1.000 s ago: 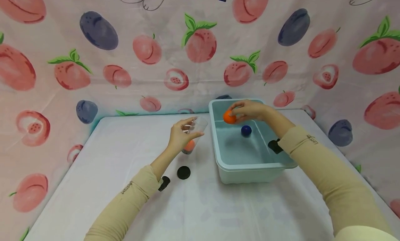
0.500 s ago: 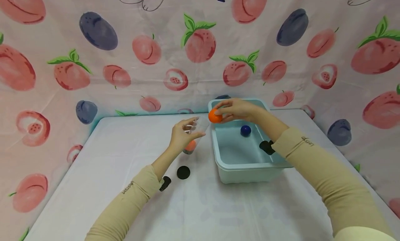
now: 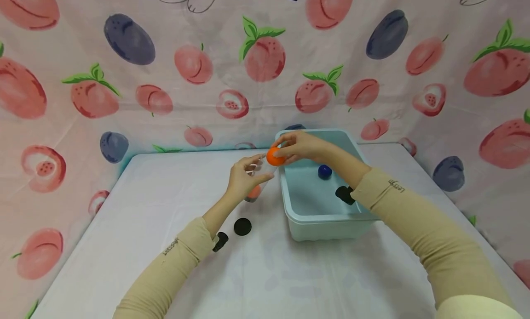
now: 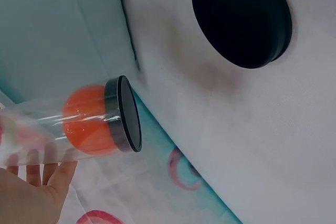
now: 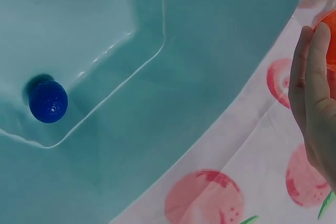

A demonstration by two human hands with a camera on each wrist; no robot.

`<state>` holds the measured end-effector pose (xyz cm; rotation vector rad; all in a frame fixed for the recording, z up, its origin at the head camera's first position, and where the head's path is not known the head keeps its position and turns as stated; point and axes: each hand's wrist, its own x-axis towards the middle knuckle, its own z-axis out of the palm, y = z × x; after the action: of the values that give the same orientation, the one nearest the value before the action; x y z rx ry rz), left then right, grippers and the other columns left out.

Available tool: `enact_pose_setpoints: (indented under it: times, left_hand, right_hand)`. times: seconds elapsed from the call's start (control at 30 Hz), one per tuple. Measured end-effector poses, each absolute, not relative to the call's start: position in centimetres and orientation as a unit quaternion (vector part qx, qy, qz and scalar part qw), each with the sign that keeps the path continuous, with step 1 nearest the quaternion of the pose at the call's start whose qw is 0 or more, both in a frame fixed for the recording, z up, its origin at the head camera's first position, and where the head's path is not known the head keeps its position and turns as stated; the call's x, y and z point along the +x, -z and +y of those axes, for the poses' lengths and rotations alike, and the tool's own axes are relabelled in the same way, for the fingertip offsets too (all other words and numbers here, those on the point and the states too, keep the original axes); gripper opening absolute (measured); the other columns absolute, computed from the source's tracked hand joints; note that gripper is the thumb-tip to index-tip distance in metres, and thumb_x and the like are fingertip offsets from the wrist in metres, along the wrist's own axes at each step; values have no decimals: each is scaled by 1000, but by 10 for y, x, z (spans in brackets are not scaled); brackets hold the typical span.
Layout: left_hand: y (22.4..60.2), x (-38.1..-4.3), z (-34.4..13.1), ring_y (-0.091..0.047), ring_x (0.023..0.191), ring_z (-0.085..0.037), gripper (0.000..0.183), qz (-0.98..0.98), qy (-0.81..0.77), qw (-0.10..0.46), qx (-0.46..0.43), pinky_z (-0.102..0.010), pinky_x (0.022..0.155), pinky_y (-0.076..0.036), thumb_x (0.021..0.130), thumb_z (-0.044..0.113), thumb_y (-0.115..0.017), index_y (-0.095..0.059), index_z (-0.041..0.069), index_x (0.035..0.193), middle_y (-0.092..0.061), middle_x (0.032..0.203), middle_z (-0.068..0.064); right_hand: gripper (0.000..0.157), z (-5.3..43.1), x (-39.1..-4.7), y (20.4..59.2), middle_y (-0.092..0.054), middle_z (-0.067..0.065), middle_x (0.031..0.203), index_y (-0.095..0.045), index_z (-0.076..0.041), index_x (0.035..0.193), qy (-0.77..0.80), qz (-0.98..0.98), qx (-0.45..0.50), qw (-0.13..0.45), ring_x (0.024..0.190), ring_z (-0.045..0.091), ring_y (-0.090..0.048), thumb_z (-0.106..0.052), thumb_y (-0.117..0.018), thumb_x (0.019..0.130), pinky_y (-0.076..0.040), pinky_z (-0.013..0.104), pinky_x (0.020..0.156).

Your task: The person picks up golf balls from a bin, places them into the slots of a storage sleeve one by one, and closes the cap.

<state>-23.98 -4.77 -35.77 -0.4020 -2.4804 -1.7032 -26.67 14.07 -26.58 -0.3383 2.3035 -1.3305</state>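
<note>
My left hand [image 3: 243, 179] grips a clear plastic tube [image 4: 44, 121] around its side, tilted with its mouth up and to the right. An orange ball [image 4: 90, 119] rests at the bottom of the tube, against its black end cap [image 4: 126, 114]. In the head view my right hand [image 3: 304, 147] pinches another orange ball [image 3: 275, 156] right at the tube's mouth. Whether that ball has entered the rim cannot be told. A black round lid [image 3: 242, 226] lies on the table below the left hand.
The light blue plastic bin [image 3: 331, 221] stands on the right of the white table [image 3: 165, 190], under my right forearm. A dark blue ball [image 5: 48, 101] lies on its floor. Behind the table hangs a fruit-print cloth [image 3: 265, 112].
My right hand has carried the orange ball leftward from over the bin to the tube's mouth. The left hand and the tube have hardly moved.
</note>
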Motion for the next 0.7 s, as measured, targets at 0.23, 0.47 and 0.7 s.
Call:
enact_pose_setpoints:
  times: [0.23, 0.47, 0.7]
  left_hand:
    - [361, -241, -49, -58, 105, -29, 54, -808, 568, 76, -137, -42, 93, -50, 72, 13, -82, -64, 9, 122, -63, 111, -16]
    - [365, -240, -54, -59, 104, -29, 52, -797, 584, 88, -125, -41, 91, -51, 71, 11, -82, -65, 9, 121, -63, 108, -17]
    - [365, -238, -58, -61, 97, -32, 53, -793, 595, 77, -110, -40, 88, -53, 71, 10, -82, -65, 11, 121, -63, 108, -16]
  right_hand:
    - [29, 145, -268, 263, -59, 11, 96, -56, 5, 119, 488, 836, -135, 212, 87, 19, -65, -5, -57, 92, -54, 36, 88]
    - [30, 157, -276, 267, -59, 9, 95, -54, 7, 120, 469, 846, -137, 215, 87, 20, -63, -5, -56, 92, -54, 37, 88]
    - [27, 175, -281, 272, -60, 9, 95, -55, 8, 116, 441, 856, -143, 230, 85, 20, -61, -5, -55, 92, -56, 33, 83]
